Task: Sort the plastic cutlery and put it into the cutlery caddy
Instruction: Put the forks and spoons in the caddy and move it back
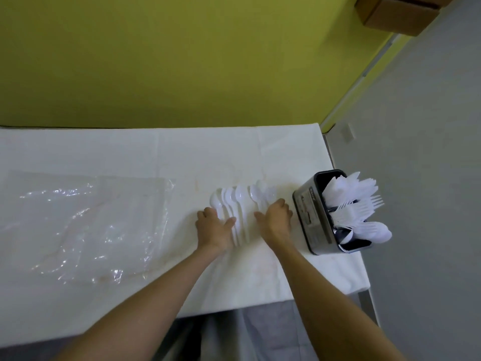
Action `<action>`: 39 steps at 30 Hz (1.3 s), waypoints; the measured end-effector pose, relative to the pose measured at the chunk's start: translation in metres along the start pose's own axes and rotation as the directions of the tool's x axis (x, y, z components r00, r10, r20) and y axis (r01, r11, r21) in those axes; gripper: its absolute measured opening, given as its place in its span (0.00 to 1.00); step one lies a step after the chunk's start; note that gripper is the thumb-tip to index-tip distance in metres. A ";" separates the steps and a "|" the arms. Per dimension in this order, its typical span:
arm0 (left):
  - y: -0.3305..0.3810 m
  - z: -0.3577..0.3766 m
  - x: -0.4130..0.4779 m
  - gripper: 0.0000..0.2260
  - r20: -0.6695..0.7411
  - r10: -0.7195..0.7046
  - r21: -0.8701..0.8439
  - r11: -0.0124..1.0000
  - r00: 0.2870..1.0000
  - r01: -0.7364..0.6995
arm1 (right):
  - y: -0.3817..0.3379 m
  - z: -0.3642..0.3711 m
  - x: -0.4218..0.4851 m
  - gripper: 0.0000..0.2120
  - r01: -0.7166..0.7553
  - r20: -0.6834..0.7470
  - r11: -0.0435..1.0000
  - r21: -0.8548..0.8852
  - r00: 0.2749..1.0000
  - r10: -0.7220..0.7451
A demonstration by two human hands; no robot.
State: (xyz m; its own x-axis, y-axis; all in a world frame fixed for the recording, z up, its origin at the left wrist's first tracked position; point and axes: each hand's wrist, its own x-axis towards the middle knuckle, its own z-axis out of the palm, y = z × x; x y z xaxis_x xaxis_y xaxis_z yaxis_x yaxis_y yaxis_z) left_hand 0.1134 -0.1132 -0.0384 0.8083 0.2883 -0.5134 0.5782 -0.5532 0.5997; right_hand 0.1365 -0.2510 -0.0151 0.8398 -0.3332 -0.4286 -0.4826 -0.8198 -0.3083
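Several white plastic spoons (240, 201) lie side by side on the white table, bowls pointing away from me. My left hand (214, 227) rests flat at the left edge of the row, fingers spread. My right hand (276, 217) lies flat at the row's right edge, fingers reaching toward the bowls. Neither hand grips a spoon; both press against the group from its sides. The metal cutlery caddy (311, 217) stands to the right at the table's corner. White knives, forks (356, 207) and spoons stick out of its compartments.
A crumpled clear plastic bag (86, 227) lies on the left of the white table (130, 152). The table's right edge runs just beyond the caddy, the near edge below my forearms. A yellow wall rises behind. A cardboard box (400, 14) sits on the floor at top right.
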 end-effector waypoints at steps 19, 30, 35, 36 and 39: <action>0.016 0.007 -0.007 0.08 0.218 0.215 0.319 0.906 0.952 -0.278 | 0.041 -0.020 -0.023 0.11 -0.104 0.148 0.809 0.579 0.989 0.021; 0.033 -0.007 -0.028 0.05 0.246 0.192 -0.428 0.901 0.950 -0.071 | 0.047 -0.079 -0.076 0.08 0.072 0.022 0.489 0.869 0.983 -0.183; 0.086 0.004 -0.072 0.03 0.306 0.376 -0.683 0.726 0.874 -0.073 | 0.091 -0.121 -0.091 0.09 0.236 -0.207 0.262 0.936 0.969 -0.132; 0.094 0.008 -0.080 0.03 0.319 0.399 -0.711 0.700 0.860 -0.061 | 0.100 -0.126 -0.091 0.09 0.251 -0.238 0.200 0.947 0.967 -0.090; 0.117 0.024 -0.103 0.03 0.334 0.454 -0.767 0.641 0.826 -0.042 | 0.124 -0.142 -0.088 0.09 0.290 -0.289 0.007 0.957 0.950 0.117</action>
State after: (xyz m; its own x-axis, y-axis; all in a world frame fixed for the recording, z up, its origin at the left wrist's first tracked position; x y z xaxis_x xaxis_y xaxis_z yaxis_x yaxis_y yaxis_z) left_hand 0.0947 -0.2264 0.0699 0.8930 -0.2741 -0.3570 0.4218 0.2328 0.8763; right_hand 0.0379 -0.3898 0.1044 0.8134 -0.5470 -0.1979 0.0021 0.3430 -0.9393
